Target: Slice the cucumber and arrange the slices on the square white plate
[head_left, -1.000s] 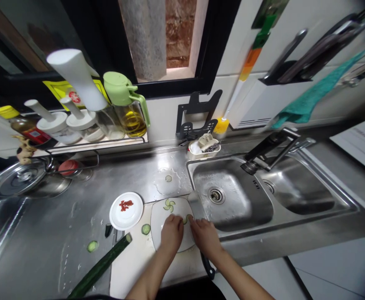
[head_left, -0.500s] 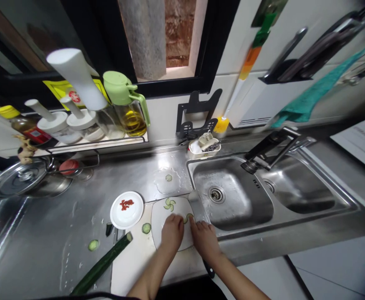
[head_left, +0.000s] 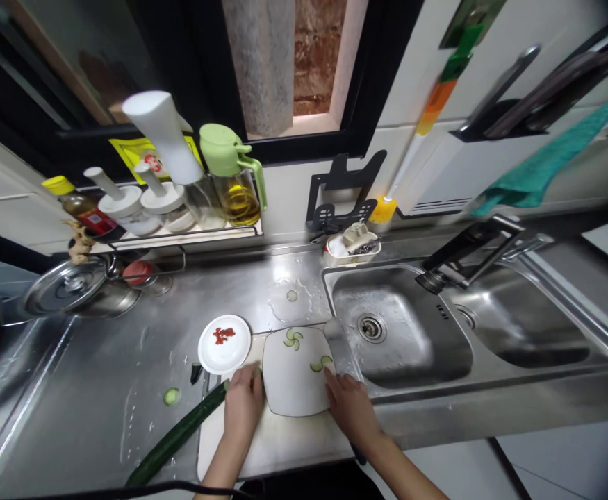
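A white square plate (head_left: 297,389) lies on a pale cutting board (head_left: 277,441). Thin cucumber crescents form a pinwheel (head_left: 292,339) near its far edge, and more crescents (head_left: 321,364) lie near its right edge. My left hand (head_left: 244,399) is left of the plate, over the board, fingers bent around a small green slice mostly hidden by them. My right hand (head_left: 352,406) rests at the plate's right edge, its fingers slightly apart, holding nothing visible. A cut cucumber (head_left: 178,436) lies left of my left hand. A round plate (head_left: 212,357) holds red pieces (head_left: 224,336).
A double sink (head_left: 402,333) with a faucet (head_left: 460,257) is on the right. Bottles and jars stand on a rack (head_left: 194,239) at the back left, above a lidded pot (head_left: 108,298). Cucumber bits (head_left: 171,396) lie on the steel counter. A dark handle (head_left: 358,455) shows below my right hand.
My left hand has moved left from over the square plate to the board beside it, where the cucumber slice lay. My right hand has drawn slightly off the crescents. The view has shifted.
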